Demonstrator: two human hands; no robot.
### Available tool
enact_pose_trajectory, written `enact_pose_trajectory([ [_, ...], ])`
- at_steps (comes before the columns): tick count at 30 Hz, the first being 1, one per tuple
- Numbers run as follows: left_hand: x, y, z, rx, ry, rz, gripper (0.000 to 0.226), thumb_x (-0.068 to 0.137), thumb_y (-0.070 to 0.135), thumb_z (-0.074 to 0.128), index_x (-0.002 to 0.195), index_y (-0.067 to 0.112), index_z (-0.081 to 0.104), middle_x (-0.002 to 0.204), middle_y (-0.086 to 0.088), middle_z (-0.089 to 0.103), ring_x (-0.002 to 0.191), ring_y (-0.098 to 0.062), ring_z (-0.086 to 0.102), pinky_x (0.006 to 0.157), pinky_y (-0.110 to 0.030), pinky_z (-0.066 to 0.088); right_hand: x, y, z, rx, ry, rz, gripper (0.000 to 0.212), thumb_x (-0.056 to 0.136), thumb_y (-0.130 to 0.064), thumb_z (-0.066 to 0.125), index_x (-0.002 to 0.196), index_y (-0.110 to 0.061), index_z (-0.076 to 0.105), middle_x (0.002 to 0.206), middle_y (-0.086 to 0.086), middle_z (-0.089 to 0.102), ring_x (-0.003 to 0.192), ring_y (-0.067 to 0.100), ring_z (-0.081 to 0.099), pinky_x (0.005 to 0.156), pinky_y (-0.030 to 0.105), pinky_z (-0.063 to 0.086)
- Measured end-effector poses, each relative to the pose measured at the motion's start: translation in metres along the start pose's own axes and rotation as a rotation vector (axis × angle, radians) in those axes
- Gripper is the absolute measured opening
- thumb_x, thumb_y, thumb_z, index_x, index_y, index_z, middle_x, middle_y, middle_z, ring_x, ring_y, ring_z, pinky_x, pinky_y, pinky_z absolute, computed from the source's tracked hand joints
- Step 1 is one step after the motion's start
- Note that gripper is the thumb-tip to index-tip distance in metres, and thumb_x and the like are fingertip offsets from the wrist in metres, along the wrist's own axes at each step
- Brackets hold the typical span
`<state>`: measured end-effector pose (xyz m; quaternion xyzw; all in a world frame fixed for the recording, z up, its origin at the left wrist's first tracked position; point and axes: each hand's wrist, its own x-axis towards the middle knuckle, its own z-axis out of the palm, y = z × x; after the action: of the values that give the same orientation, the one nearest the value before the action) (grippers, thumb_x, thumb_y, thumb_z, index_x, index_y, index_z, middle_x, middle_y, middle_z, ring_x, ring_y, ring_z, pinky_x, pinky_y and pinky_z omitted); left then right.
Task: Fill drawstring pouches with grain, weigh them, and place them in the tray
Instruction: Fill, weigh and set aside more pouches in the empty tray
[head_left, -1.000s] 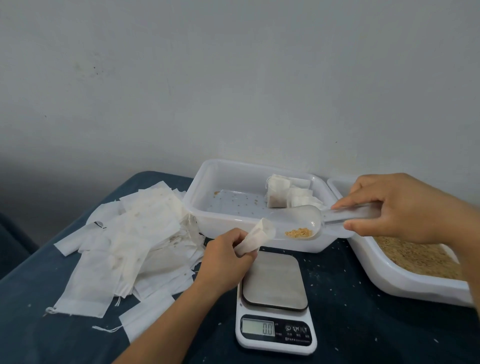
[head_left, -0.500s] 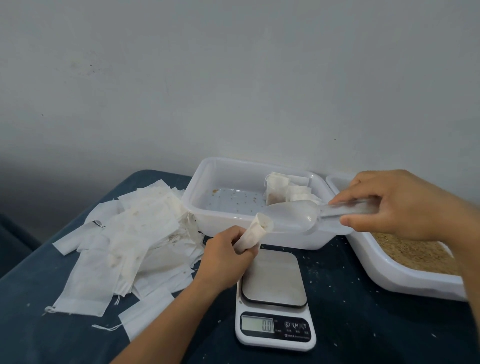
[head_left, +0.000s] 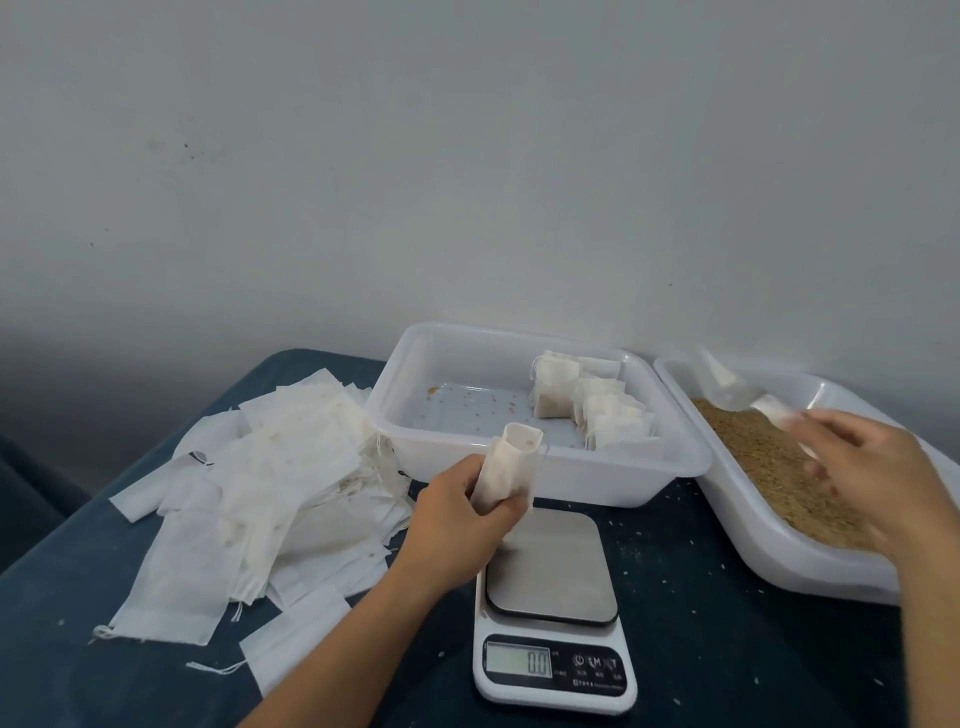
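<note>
My left hand (head_left: 457, 525) grips a white drawstring pouch (head_left: 506, 473) upright above the back edge of the scale (head_left: 550, 571). The pouch's mouth is open at the top, with a few grains showing inside. My right hand (head_left: 878, 467) is blurred over the grain tray (head_left: 769, 551), its fingers spread. The clear plastic scoop (head_left: 732, 389) lies on the brown grain (head_left: 769, 457), with its handle end by my fingertips. Several filled pouches (head_left: 602, 410) stand in the right part of the white tray (head_left: 545, 478).
A heap of empty white pouches (head_left: 260, 478) covers the dark blue table on the left. The scale's display shows 0.0 and its plate is bare. Loose grains are scattered on the table around the scale. A wall rises right behind both trays.
My right hand has carried the scoop from the pouch's mouth back to the grain tray, where the scoop now lies. My left hand has turned the pouch more upright.
</note>
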<state>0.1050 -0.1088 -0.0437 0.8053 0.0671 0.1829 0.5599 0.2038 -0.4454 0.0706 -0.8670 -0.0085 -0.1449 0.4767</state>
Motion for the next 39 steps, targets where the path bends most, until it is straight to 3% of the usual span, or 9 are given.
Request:
enact_pose_trajectory([
  [5,-0.003,0.004,0.002,-0.158,-0.161,-0.010,0.023,0.086,0.044,0.074,0.107,0.038,0.068,0.096,0.015,0.074,0.083,-0.008,0.073,0.078,-0.034,0.063,0.032,0.046,0.012,-0.599,-0.072,0.164,0.046,0.100,-0.041,0.059,0.081,-0.001,0.073,0.085,0.021,0.072,0.078,0.035,0.064,0.069,0.038,0.046],
  [9,-0.005,0.009,0.005,-0.280,-0.202,-0.017,0.018,0.093,0.042,0.068,0.107,0.030,0.074,0.098,0.008,0.075,0.083,-0.010,0.074,0.080,-0.036,0.064,0.043,0.052,0.018,-0.730,-0.177,0.232,0.048,0.102,-0.040,0.059,0.068,-0.006,0.064,0.068,0.011,0.064,0.063,0.027,0.055,0.058,0.030,0.037],
  [12,-0.005,0.010,0.006,-0.341,-0.156,-0.037,0.013,0.098,0.034,0.066,0.098,0.026,0.076,0.092,0.000,0.074,0.080,-0.010,0.071,0.073,-0.030,0.062,0.041,0.044,0.019,-0.810,-0.153,0.217,0.038,0.100,-0.040,0.062,0.098,-0.004,0.073,0.092,0.013,0.070,0.081,0.030,0.060,0.069,0.035,0.044],
  [17,-0.004,0.010,0.009,-0.435,-0.074,-0.082,0.013,0.099,0.024,0.068,0.092,0.028,0.078,0.092,-0.007,0.073,0.080,-0.010,0.070,0.069,-0.026,0.060,-0.001,0.005,0.035,-0.236,0.278,-0.242,0.028,0.095,-0.033,0.060,0.121,-0.026,0.070,0.108,-0.004,0.072,0.094,0.018,0.066,0.083,0.029,0.046],
  [20,-0.005,0.008,0.010,-0.420,-0.057,-0.060,0.011,0.098,0.025,0.070,0.091,0.025,0.078,0.089,-0.009,0.071,0.079,-0.011,0.069,0.068,-0.028,0.060,-0.047,-0.026,0.072,0.011,-0.202,-0.435,0.025,0.094,-0.056,0.065,0.114,-0.042,0.071,0.098,-0.024,0.071,0.090,-0.003,0.066,0.072,0.008,0.048],
  [23,-0.007,0.008,0.011,-0.364,-0.104,0.007,0.009,0.098,0.030,0.070,0.093,0.027,0.077,0.085,-0.001,0.073,0.079,-0.013,0.071,0.068,-0.029,0.061,-0.077,-0.031,0.116,-0.027,-0.517,-0.509,0.036,0.093,-0.052,0.066,0.126,-0.035,0.068,0.110,-0.024,0.068,0.104,-0.004,0.064,0.081,0.015,0.054],
  [26,-0.007,0.005,0.011,-0.207,-0.110,0.085,0.008,0.098,0.032,0.069,0.095,0.031,0.076,0.083,0.002,0.075,0.077,-0.012,0.072,0.065,-0.026,0.060,-0.087,-0.024,0.145,-0.004,-0.425,-0.601,0.006,0.097,-0.036,0.068,0.096,-0.030,0.070,0.085,-0.021,0.065,0.084,-0.001,0.063,0.069,0.012,0.048],
  [28,-0.005,0.003,0.012,-0.116,-0.089,0.122,0.007,0.096,0.031,0.069,0.091,0.031,0.073,0.080,0.005,0.073,0.073,-0.010,0.069,0.063,-0.023,0.055,-0.088,-0.016,0.154,0.003,-0.331,-0.619,0.018,0.099,-0.029,0.066,0.082,-0.022,0.064,0.071,-0.014,0.060,0.070,0.009,0.060,0.060,0.018,0.044],
  [39,-0.002,0.002,0.006,-0.073,-0.150,0.026,0.021,0.090,0.023,0.074,0.092,0.044,0.070,0.073,0.005,0.073,0.061,-0.008,0.066,0.060,-0.022,0.057,-0.080,0.004,0.139,0.051,-0.440,-0.379,0.014,0.101,-0.030,0.063,0.093,-0.020,0.070,0.078,-0.006,0.070,0.073,0.011,0.067,0.067,0.031,0.057],
])
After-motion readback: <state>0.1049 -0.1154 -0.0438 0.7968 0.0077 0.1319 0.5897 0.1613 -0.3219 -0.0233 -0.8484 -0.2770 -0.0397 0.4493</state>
